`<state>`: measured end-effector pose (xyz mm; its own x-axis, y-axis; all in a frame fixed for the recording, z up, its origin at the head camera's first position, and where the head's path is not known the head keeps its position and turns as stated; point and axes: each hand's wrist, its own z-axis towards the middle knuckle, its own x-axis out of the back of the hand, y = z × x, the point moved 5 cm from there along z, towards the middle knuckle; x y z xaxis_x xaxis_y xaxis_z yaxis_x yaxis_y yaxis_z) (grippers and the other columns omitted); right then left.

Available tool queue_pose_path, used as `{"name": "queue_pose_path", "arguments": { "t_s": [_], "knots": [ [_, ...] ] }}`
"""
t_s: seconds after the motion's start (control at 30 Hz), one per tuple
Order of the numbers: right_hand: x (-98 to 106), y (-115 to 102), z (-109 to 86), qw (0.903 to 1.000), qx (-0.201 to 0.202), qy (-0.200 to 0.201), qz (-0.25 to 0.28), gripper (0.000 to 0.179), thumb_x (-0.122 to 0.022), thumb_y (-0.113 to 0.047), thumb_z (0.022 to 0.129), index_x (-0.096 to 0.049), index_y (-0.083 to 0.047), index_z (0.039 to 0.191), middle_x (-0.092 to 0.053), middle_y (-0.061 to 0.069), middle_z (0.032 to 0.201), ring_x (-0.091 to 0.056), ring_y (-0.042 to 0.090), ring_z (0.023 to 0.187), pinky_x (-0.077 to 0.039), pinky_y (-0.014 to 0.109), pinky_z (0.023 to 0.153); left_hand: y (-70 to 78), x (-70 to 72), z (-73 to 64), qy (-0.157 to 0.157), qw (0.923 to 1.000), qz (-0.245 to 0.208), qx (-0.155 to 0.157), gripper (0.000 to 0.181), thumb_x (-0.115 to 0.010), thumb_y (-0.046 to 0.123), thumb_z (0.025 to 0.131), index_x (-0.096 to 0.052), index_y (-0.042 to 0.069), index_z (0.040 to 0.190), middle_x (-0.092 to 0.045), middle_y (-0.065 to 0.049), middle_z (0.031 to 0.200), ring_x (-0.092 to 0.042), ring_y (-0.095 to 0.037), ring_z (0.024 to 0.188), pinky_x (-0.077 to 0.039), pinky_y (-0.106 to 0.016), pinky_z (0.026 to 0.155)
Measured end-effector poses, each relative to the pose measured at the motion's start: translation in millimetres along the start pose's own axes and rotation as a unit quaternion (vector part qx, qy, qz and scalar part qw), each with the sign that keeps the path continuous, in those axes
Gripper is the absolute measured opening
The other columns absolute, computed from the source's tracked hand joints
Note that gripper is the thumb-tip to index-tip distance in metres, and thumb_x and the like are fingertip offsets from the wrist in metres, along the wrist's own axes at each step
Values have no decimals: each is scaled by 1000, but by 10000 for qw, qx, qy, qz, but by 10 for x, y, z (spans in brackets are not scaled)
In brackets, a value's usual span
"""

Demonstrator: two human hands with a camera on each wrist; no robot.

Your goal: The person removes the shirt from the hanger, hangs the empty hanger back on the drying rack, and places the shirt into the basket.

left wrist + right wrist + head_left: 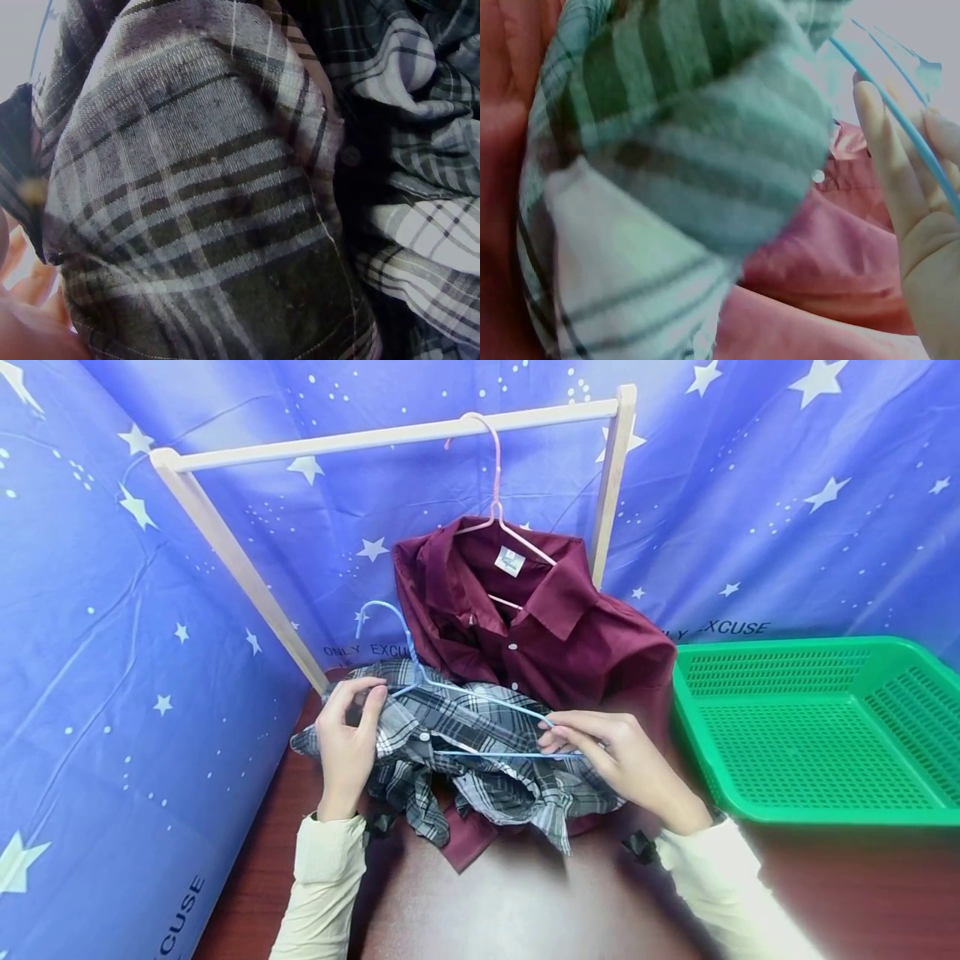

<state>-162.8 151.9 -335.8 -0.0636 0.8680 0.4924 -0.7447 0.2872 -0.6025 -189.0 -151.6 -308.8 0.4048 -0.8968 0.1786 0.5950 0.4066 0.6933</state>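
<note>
A grey-and-black plaid shirt (397, 727) is bunched between the two hands, close in front of the maroon shirt. Among its folds sits a light-blue hanger (491, 699), its hook standing up at the left. My left hand (348, 747) pinches the plaid cloth just left of the hanger's neck. With its fingers round the hanger's right end, my right hand (618, 752) holds the blue wire. In the right wrist view the hanger (907, 124) crosses that hand's fingers beside the plaid cloth (697, 172). Plaid cloth (195, 195) fills most of the left wrist view.
Behind, a wooden rack (390, 437) carries a pink hanger (497, 477) with a maroon shirt (630, 647) on it. A green basket (765, 653) stands on the brown table (840, 877) at the right. A blue star-printed curtain (750, 510) surrounds the table.
</note>
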Motion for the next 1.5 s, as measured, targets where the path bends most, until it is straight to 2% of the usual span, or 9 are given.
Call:
{"name": "queue_pose_path", "arguments": {
  "t_s": [0.4,0.7,0.87,1.1,1.5],
  "knots": [
    [118,16,-46,9996,101,153,-233,33,-62,18,84,-71,1,111,-77,-1,90,-72,3,86,-53,15,80,-89,38,-21,46,9998,182,-28,11,-65,-4,90,-70,-8,99,-60,-19,78,-49,-5,72,-39,-25,69],
    [200,24,-87,9995,185,194,-194,31,-62,19,84,-70,5,110,-76,2,88,-72,3,86,-53,16,83,-112,77,-15,4,9999,115,82,12,-65,-3,91,-68,-9,101,-61,-19,79,-51,-6,68,-38,-18,64],
    [259,16,-108,9990,344,270,-100,33,-61,22,82,-71,4,109,-76,2,88,-71,4,85,-53,16,82,-135,98,-16,36,9998,207,59,12,-64,-2,91,-69,-7,102,-60,-21,78,-50,-3,67,-37,-16,62],
    [302,29,-132,9981,481,380,-73,37,-61,25,79,-71,6,108,-76,3,88,-71,5,83,-53,16,82,-176,126,-15,15,9995,266,179,13,-64,0,93,-68,-8,102,-61,-20,80,-50,-5,67,-38,-18,60],
    [389,66,-195,9979,407,434,261,44,-57,29,79,-69,6,114,-76,10,87,-73,8,80,-57,23,72,-310,168,-15,91,9987,348,351,15,-63,2,94,-68,-8,103,-62,-18,82,-49,-3,66,-37,-18,60]
  ]
}}
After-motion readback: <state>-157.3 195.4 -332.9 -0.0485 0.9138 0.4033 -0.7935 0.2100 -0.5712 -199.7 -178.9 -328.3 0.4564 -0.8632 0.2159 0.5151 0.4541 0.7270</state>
